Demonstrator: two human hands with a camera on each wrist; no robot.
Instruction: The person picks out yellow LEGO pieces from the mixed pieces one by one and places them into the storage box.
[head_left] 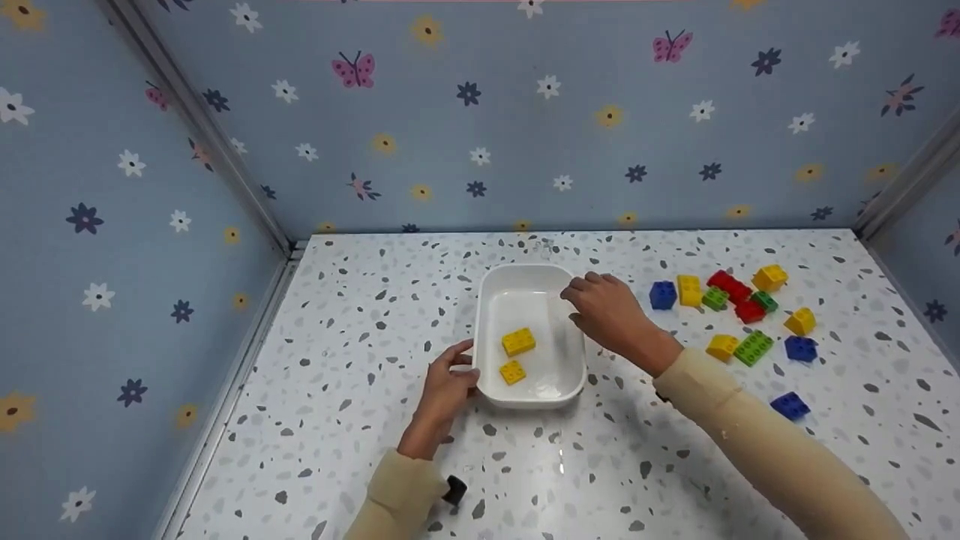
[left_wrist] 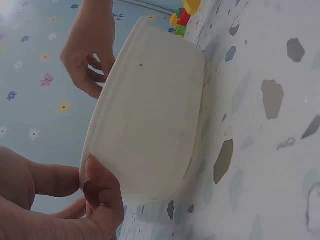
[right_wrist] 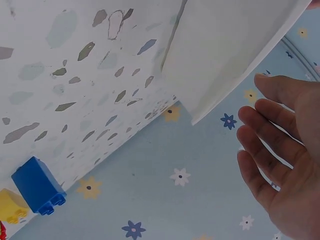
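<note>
A white plastic tub (head_left: 553,367) stands on the speckled table, with a larger yellow toy brick (head_left: 518,341) and a smaller yellow toy brick (head_left: 513,372) lying in it. My left hand (head_left: 443,390) pinches the tub's left rim between thumb and fingers, which shows clearly at the tub rim (left_wrist: 86,145) in the left wrist view. Over the tub's right rim is my right hand (head_left: 607,311), bent at the wrist. In the right wrist view the right hand (right_wrist: 282,135) has loosely bent, spread fingers and nothing in them.
Right of the tub lie loose toy bricks: a blue brick (head_left: 663,295), a yellow brick (head_left: 689,290), a red brick (head_left: 729,286), a green brick (head_left: 753,348) and several others. One blue brick (head_left: 790,406) lies nearer the front. Patterned wall panels (head_left: 510,112) enclose the table.
</note>
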